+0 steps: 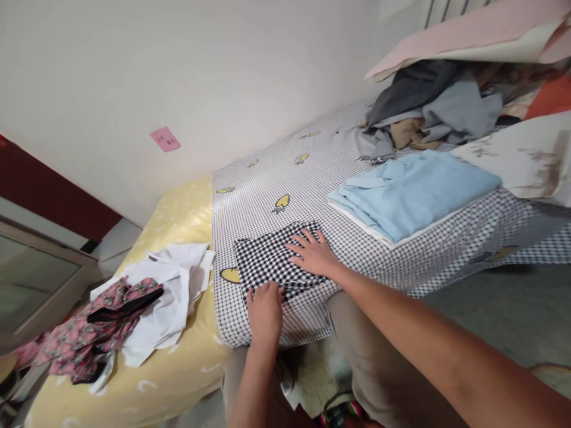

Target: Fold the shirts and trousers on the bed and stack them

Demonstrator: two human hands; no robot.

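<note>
A black-and-white checked garment [263, 264], folded into a rough rectangle, lies on the bed in front of me. My right hand [314, 255] rests flat on its right part, fingers spread. At the near left edge, my left hand [266, 312] has its fingers curled and close together on the fabric; their tips are partly hidden. To the right sits a folded light-blue shirt [410, 193] on top of something white. Off to the left, a loose white garment [167, 297] lies partly beneath a pink floral garment [98, 333] with black trim.
A checked sheet with yellow pineapples [254, 208] covers the bed beside a yellow sheet [190, 386]. Grey and brown clothes [446, 101] are heaped at the back right under a pink sheet [473, 38]. A pink note [165, 139] is on the wall.
</note>
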